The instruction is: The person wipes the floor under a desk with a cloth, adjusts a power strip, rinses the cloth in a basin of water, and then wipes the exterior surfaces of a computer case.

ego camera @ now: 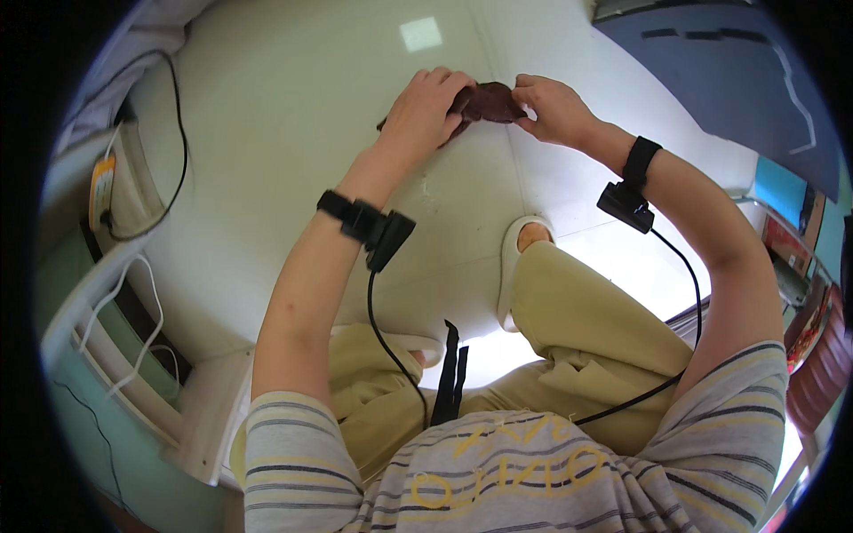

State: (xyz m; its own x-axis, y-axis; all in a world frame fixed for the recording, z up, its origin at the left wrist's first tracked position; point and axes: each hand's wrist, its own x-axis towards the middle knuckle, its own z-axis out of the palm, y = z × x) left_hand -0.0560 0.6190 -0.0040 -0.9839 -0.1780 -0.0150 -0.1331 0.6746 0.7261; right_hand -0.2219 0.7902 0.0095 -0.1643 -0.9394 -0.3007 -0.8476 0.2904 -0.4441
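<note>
A dark maroon piece of soft, crumpled material (494, 103), perhaps cloth, spans the gap between my hands, low over the pale tiled floor (280, 133). My left hand (430, 106) lies over its left part, fingers curled around it, and a bit of it shows beyond that hand. At its right end, my right hand (550, 110) pinches the edge between thumb and fingers. The underside of the material is hidden. Each wrist wears a black strap with a small black device and a cable.
On the left stand a shelf unit with white cables (156, 300) and an orange-and-white power strip (102, 190) with a black cable. A grey-blue panel (733, 86) is at the upper right. Near my feet is a white slipper (510, 273); a reddish-brown chair (823, 373) stands far right.
</note>
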